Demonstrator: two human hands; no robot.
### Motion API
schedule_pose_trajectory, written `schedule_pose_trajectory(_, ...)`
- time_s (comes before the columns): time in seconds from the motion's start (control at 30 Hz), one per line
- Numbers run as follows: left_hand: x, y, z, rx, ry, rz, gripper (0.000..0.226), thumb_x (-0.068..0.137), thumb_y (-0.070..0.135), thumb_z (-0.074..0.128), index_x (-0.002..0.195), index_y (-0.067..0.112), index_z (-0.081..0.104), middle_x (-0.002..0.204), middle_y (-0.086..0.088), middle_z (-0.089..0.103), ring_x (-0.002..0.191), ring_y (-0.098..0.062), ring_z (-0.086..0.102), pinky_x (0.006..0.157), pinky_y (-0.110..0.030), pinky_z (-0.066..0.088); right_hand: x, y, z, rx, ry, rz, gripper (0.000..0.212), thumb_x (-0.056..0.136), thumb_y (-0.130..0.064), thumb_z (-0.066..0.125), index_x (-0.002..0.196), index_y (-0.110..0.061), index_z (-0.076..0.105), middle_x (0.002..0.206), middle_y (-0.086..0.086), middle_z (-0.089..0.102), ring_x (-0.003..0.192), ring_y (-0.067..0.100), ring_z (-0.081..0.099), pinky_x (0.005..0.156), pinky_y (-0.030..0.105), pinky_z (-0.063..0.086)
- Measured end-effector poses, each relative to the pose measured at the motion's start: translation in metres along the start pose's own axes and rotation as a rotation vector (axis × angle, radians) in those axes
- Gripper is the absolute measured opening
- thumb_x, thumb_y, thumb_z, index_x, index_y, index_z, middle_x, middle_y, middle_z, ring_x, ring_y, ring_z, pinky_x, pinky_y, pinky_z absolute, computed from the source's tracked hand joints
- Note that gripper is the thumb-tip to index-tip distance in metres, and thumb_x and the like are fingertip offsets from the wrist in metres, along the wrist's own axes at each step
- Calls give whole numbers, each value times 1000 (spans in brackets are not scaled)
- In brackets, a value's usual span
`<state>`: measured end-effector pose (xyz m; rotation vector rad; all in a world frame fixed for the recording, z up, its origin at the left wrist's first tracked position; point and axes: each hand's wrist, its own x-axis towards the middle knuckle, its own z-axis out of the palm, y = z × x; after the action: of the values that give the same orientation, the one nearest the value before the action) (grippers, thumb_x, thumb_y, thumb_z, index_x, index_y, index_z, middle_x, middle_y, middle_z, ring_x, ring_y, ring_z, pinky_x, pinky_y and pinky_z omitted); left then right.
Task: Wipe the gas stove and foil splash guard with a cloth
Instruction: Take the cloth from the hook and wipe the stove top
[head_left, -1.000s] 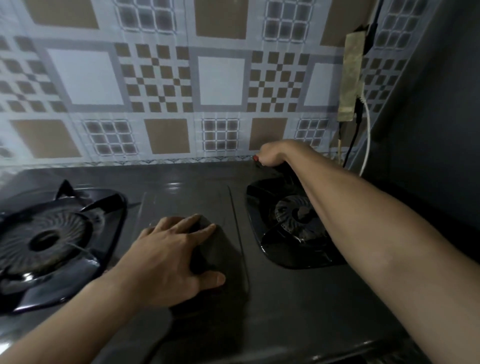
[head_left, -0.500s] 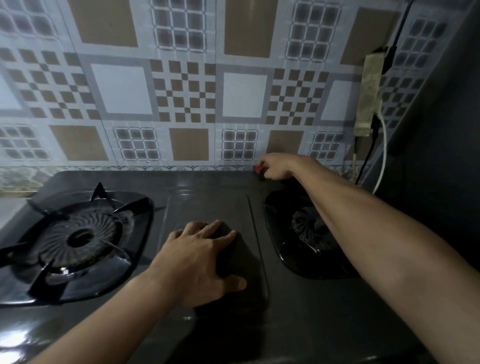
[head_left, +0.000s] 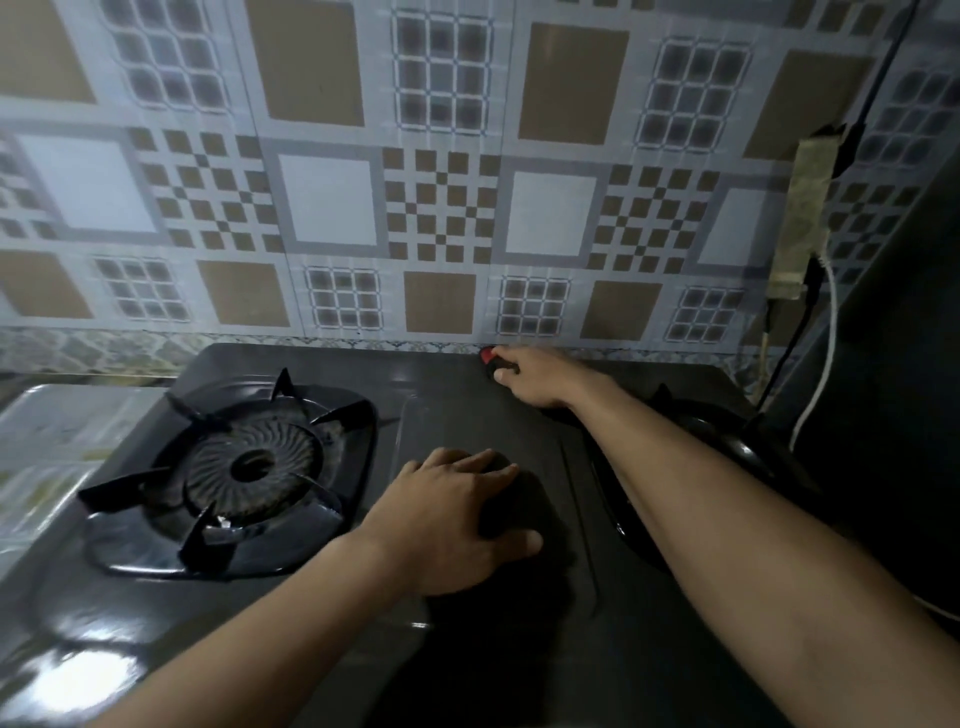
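Observation:
The dark gas stove (head_left: 322, 629) fills the lower view, with its left burner (head_left: 254, 462) in full sight and its right burner (head_left: 727, 436) mostly hidden under my right forearm. Behind the stove stands the foil splash guard (head_left: 441, 208), printed with brown and grey squares. My left hand (head_left: 457, 519) lies flat on the stove's middle panel, fingers spread and holding nothing. My right hand (head_left: 540, 376) reaches to the stove's back edge, just below the guard. It is closed on a small dark cloth (head_left: 491, 358) with a red bit showing; most of the cloth is hidden.
A taped strip (head_left: 805, 223) hangs on the guard at the right, with a white cable (head_left: 828, 353) and a black cable beside it. A dark wall (head_left: 893, 338) closes off the right side. A shiny foil-covered counter (head_left: 57, 441) lies left of the stove.
My right hand has slid left along the stove's back edge, from behind the right burner toward the middle panel. The left hand has stayed put. The view has shifted, showing more of the left burner.

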<state>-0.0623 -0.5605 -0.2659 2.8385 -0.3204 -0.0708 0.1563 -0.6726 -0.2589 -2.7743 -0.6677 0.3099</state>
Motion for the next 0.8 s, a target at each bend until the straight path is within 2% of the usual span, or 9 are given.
schedule_pose_trajectory(0.13, -15, -15, -14, -144, 227, 73, 51, 88, 55, 51, 136, 37, 50, 142, 8, 54, 133, -6, 35, 101, -12, 30, -8, -28, 6, 33, 12, 1, 50, 100, -19, 46, 147, -32, 37, 146, 11, 45, 109, 25, 54, 81, 35, 44)
schedule_pose_trajectory(0.23, -32, -37, -29, -45, 308, 3, 53, 89, 51, 50, 137, 31, 54, 139, 8, 57, 129, -15, 47, 102, -28, 41, -18, -50, 4, 13, -10, -16, 49, 98, -12, 44, 143, -31, 46, 135, 11, 53, 95, 22, 54, 73, 34, 45)
schedule_pose_trajectory(0.37, -64, -81, -54, 86, 366, -80, 51, 88, 51, 48, 131, 26, 61, 132, 3, 63, 125, -20, 53, 100, -37, 47, -50, -80, -2, 54, -13, -44, 44, 97, -12, 45, 133, -34, 57, 117, 9, 62, 82, 21, 60, 62, 31, 50)
schedule_pose_trajectory(0.47, -86, -118, -62, 138, 320, -114, 56, 87, 57, 41, 126, 24, 65, 129, -1, 64, 123, -22, 54, 101, -36, 45, -85, -105, -3, 70, -52, -60, 41, 95, -16, 46, 125, -40, 61, 93, 3, 68, 64, 19, 64, 41, 22, 42)
schedule_pose_trajectory(0.53, -98, -141, -58, 157, 258, -130, 57, 90, 58, 40, 131, 25, 61, 134, -9, 60, 129, -27, 49, 106, -36, 38, -111, -121, 9, 73, -66, -55, 41, 92, -18, 47, 122, -43, 62, 87, -2, 68, 58, 18, 64, 36, 19, 39)
schedule_pose_trajectory(0.6, -105, -161, -52, 183, 175, -211, 59, 92, 61, 37, 140, 28, 50, 149, -15, 43, 142, -31, 31, 114, -46, 28, -135, -135, 32, 58, -51, -47, 42, 92, -21, 48, 127, -41, 60, 105, 4, 70, 75, 21, 68, 51, 20, 45)
schedule_pose_trajectory(0.67, -110, -175, -49, 183, 97, -279, 64, 93, 66, 27, 147, 34, 36, 160, -14, 23, 148, -32, 13, 116, -57, 16, -160, -146, 64, -16, -4, -39, 46, 93, -19, 45, 138, -29, 51, 135, 10, 58, 114, 31, 58, 85, 32, 47)
schedule_pose_trajectory(0.73, -113, -183, -49, 163, 48, -289, 70, 90, 72, 17, 151, 38, 25, 163, -11, 10, 150, -33, 3, 117, -60, 6, -187, -156, 91, -65, 80, -16, 48, 97, -15, 40, 144, -16, 42, 151, 11, 41, 137, 31, 36, 110, 42, 27)
schedule_pose_trajectory(0.8, -115, -191, -54, 178, 20, -267, 76, 86, 77, 10, 152, 41, 21, 164, -10, 5, 150, -32, -2, 116, -62, 1, -207, -165, 104, -51, 171, 10, 47, 100, -17, 37, 146, -13, 39, 155, 9, 35, 142, 27, 28, 114, 40, 20)
